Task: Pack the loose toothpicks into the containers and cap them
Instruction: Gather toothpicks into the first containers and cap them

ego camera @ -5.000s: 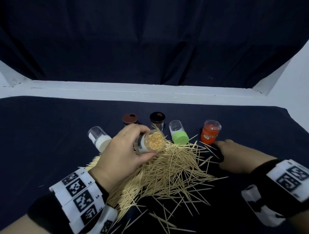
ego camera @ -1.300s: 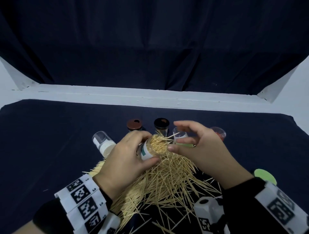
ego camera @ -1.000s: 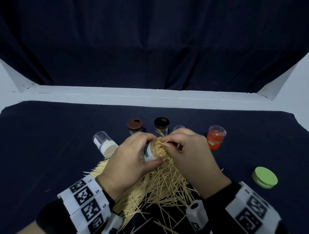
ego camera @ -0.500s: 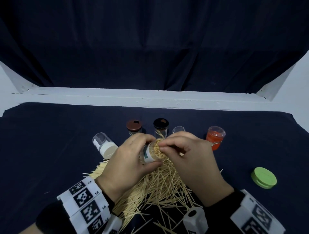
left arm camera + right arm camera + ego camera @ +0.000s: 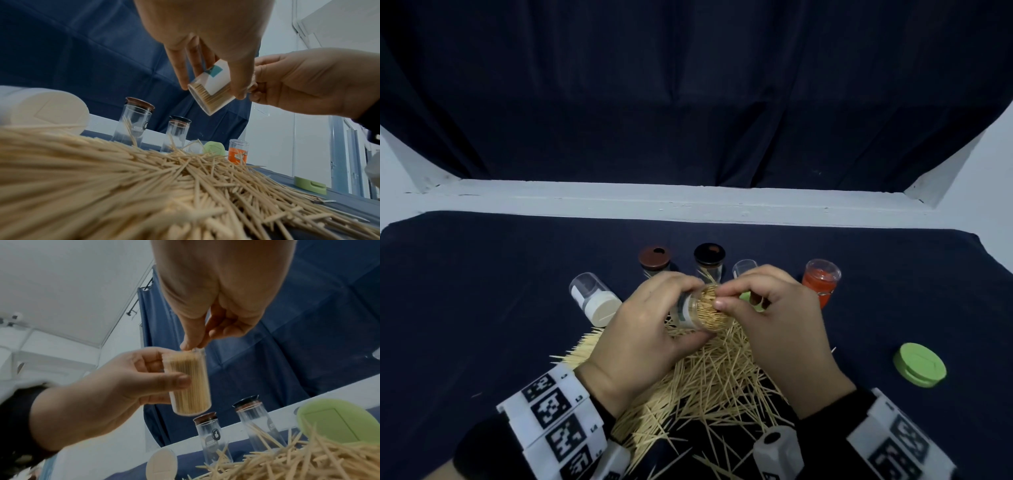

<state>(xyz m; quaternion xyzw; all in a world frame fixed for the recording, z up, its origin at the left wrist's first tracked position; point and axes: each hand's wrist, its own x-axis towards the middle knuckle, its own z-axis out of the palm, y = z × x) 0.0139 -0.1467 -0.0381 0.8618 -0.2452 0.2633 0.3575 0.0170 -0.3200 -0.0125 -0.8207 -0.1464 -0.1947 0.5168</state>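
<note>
Gripping the clear container [image 5: 700,310] in mid-air, the left hand [image 5: 643,337] wraps fingers and thumb round its wall, mouth tilted toward the right hand [image 5: 779,329]. That right hand's grip is a pinch: thumb and forefinger tips meet right at the open rim, on the packed toothpick ends; whether a single stick sits between them is too small to tell.

Below the grip, the loose toothpicks [image 5: 709,380] spread over the dark surface [image 5: 482,291], fanning toward the near edge. Beyond the grip stand a brown-capped jar [image 5: 655,259], a black-capped jar [image 5: 709,257] and a red container [image 5: 820,282]. Left of the grip a white-capped container [image 5: 594,303] lies on its side. Well off to the right of the grip, a loose green cap [image 5: 919,365] rests alone with open cloth all round it.

The left wrist view catches the held container's flat base and teal label patch [image 5: 214,71], hidden from the head camera. The right wrist view shows its full column of sticks [image 5: 190,382], and stray toothpicks leaning against the two jars.
</note>
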